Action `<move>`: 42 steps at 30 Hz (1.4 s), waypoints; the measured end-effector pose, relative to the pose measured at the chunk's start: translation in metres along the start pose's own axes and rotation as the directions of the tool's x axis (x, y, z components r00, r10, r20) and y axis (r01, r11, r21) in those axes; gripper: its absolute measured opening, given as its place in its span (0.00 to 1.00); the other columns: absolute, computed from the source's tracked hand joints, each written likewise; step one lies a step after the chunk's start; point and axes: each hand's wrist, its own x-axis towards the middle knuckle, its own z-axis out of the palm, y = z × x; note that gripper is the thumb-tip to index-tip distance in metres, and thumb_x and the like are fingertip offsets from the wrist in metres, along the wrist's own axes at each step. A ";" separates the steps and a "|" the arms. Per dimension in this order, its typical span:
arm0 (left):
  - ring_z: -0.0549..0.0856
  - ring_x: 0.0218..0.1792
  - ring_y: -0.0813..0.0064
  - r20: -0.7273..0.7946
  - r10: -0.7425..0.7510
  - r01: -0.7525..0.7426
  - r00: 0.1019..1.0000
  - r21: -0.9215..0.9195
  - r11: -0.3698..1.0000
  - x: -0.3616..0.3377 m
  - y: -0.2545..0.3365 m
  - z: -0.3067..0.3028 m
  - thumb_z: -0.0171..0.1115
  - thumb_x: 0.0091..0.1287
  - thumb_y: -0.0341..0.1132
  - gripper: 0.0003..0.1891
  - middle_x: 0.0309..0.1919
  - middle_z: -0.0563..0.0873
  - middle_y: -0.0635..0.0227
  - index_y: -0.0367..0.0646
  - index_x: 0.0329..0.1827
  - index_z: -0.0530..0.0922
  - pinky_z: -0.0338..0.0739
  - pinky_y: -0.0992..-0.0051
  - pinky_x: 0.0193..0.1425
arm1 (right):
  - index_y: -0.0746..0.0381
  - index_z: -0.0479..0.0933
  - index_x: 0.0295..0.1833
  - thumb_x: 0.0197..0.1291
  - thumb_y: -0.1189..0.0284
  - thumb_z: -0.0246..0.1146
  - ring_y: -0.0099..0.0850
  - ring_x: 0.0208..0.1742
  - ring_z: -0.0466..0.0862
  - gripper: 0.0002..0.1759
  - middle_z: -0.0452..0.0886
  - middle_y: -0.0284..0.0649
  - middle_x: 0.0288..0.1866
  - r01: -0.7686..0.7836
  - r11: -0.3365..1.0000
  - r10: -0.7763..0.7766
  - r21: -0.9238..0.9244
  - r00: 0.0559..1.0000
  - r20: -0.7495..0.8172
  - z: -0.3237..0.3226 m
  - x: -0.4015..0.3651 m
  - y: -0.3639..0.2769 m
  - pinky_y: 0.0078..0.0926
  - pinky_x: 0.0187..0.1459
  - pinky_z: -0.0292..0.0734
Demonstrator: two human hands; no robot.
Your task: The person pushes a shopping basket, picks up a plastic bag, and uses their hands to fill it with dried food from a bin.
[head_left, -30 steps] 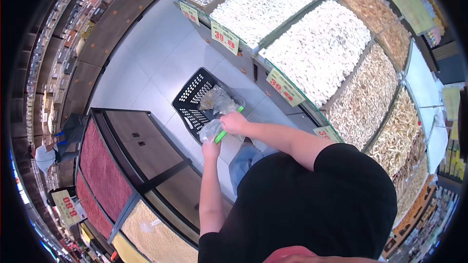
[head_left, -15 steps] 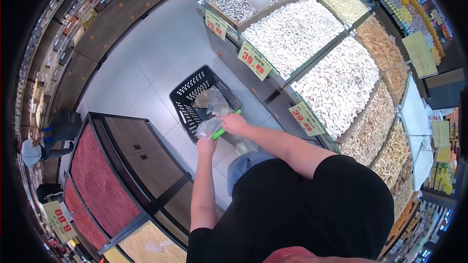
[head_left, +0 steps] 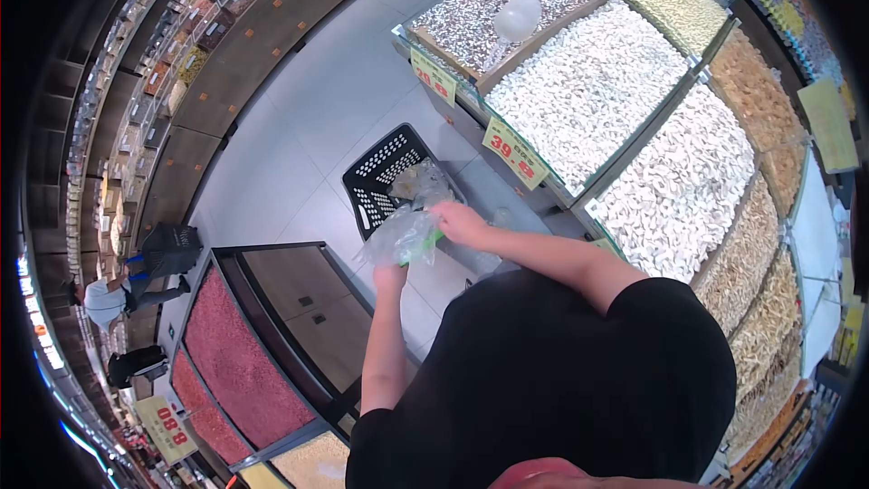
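Observation:
A clear plastic bag [head_left: 398,234] is spread between my two hands, above the near end of a black basket [head_left: 373,163]. My left hand [head_left: 390,275] is closed on the bag's lower edge. My right hand [head_left: 459,223] has its fingers closed at the bag's right side, beside a bright green strip [head_left: 433,240] that is partly hidden by the bag. Inside the basket lies another clear bag with brownish contents [head_left: 418,183].
Bins of white pieces [head_left: 588,81] fill the right side, with price signs [head_left: 514,153] along their edge. A bin of red grains [head_left: 235,353] stands at the lower left. Beyond it is another person [head_left: 107,302] by a dark container [head_left: 170,249].
The clear bag is now lifted and spread wider over the green strip, covering more of it. The view has shifted, so basket and bins appear further right.

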 end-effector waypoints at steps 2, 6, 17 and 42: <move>0.89 0.48 0.48 0.359 -0.290 0.254 0.887 0.146 0.956 0.021 0.008 -0.016 0.71 0.64 0.47 0.18 0.48 0.90 0.54 0.53 0.54 0.87 0.84 0.53 0.54 | 0.62 0.81 0.47 0.58 0.74 0.58 0.55 0.50 0.85 0.12 0.85 0.54 0.44 -0.037 0.996 0.039 0.078 0.999 -0.019 -0.020 0.016 0.010 0.51 0.52 0.80; 0.90 0.43 0.50 0.276 -0.243 0.212 0.930 0.138 0.968 0.045 0.005 -0.015 0.70 0.62 0.42 0.10 0.38 0.90 0.56 0.49 0.40 0.87 0.84 0.53 0.48 | 0.61 0.81 0.50 0.59 0.73 0.61 0.54 0.48 0.86 0.13 0.86 0.53 0.45 -0.150 0.971 0.159 0.188 0.987 -0.030 -0.059 0.035 0.023 0.49 0.50 0.81; 0.88 0.50 0.47 0.469 -0.080 0.076 0.880 0.028 0.997 0.100 -0.024 -0.033 0.75 0.57 0.43 0.19 0.46 0.89 0.49 0.42 0.48 0.87 0.83 0.52 0.57 | 0.60 0.78 0.58 0.61 0.74 0.61 0.47 0.39 0.89 0.18 0.88 0.51 0.42 -0.335 0.888 0.389 0.314 0.913 -0.127 -0.087 0.066 0.051 0.42 0.44 0.83; 0.84 0.37 0.82 0.435 0.005 0.435 0.900 -0.899 0.052 0.286 0.101 -0.073 0.55 0.82 0.36 0.11 0.38 0.87 0.71 0.40 0.47 0.83 0.79 0.79 0.42 | 0.64 0.79 0.53 0.62 0.54 0.72 0.47 0.41 0.87 0.25 0.86 0.49 0.40 -0.459 0.887 0.450 0.048 0.836 -0.315 -0.172 0.183 -0.016 0.43 0.43 0.82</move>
